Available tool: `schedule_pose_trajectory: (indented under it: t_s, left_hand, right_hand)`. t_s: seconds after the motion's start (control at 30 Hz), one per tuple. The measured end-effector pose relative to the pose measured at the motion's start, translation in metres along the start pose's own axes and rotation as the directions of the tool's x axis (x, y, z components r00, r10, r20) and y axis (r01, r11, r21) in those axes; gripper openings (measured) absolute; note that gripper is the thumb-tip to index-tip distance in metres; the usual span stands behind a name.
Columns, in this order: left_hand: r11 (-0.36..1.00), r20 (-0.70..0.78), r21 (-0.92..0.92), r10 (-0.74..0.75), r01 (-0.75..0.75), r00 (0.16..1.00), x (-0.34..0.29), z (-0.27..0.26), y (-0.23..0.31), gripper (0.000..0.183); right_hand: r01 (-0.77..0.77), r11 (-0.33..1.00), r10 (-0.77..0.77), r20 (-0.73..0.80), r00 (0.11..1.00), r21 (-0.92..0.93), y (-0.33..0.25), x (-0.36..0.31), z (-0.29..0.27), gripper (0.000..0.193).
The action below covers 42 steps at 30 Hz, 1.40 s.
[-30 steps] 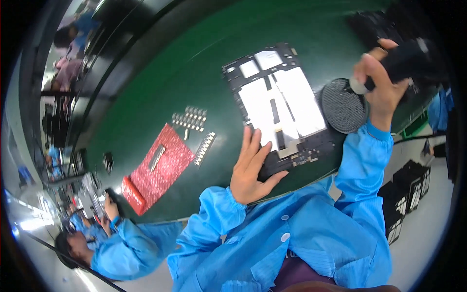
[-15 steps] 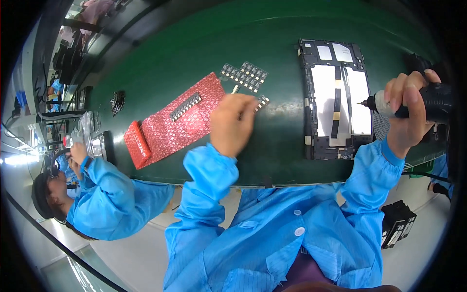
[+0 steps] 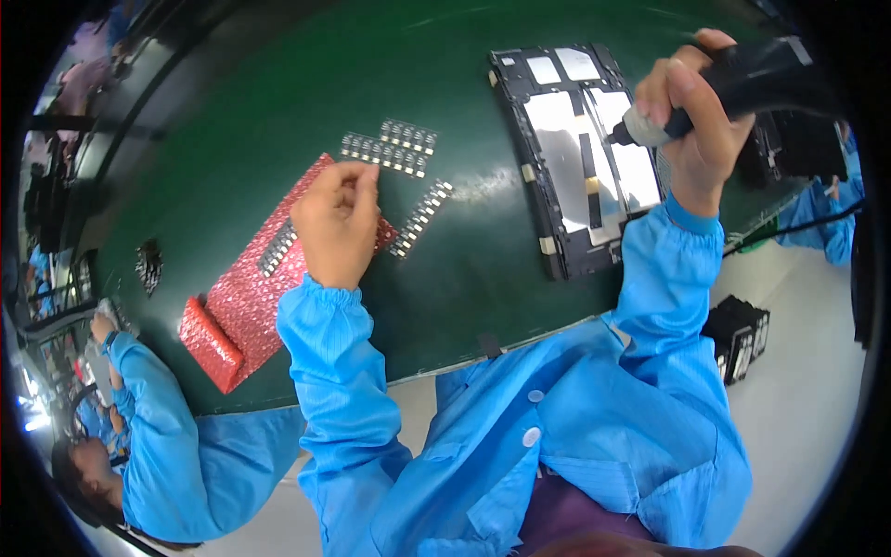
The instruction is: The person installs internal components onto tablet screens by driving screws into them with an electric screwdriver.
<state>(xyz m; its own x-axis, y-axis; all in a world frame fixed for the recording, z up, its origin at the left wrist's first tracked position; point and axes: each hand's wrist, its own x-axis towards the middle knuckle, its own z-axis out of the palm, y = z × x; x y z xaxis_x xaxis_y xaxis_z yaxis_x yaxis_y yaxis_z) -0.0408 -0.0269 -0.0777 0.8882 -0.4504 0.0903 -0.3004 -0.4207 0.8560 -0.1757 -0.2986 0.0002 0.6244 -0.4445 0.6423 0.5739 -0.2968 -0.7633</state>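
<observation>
Leaving the black-framed panel [image 3: 564, 153] unsteadied right of the red bubble wrap [image 3: 243, 306], the left hand [image 3: 339, 223] now curls over that wrap, whether empty unclear, the right hand [image 3: 701, 121] grasping an electric screwdriver [image 3: 756, 74].

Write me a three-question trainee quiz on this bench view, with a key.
1. Which hand holds the black tool?
2. Fill in: the red wrap lies to the ____ of the panel.
3. True or false: the red wrap touches the panel.

Key:
1. The right hand.
2. Left.
3. False; green tabletop shows between them.
</observation>
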Motion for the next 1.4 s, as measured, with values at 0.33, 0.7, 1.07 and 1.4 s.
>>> schedule_pose_trajectory:
  t_s: [0.33, 0.7, 1.07, 1.4]
  left_hand:
    - [0.852, 0.265, -0.485, -0.074, 0.199, 0.961, -0.025, 0.033, 0.03, 0.022]
    - [0.537, 0.567, -0.627, -0.183, 0.564, 0.803, -0.032, 0.056, 0.035, 0.024]
    - [0.849, 0.366, -0.399, -0.199, 0.347, 0.909, -0.058, 0.09, 0.067, 0.013]
    - [0.902, 0.245, -0.397, -0.073, 0.168, 0.967, -0.056, 0.104, 0.058, 0.011]
  right_hand:
    - [-0.143, 0.975, 0.18, -0.233, 0.956, 0.167, -0.011, -0.002, 0.013, 0.044]
    - [-0.136, 0.965, 0.18, -0.191, 0.965, 0.222, -0.01, -0.007, -0.004, 0.039]
    - [0.278, 0.621, -0.35, -0.058, 0.935, 0.733, 0.04, 0.007, -0.008, 0.035]
    - [0.13, 0.801, -0.147, -0.019, 0.989, 0.584, 0.011, -0.004, -0.002, 0.039]
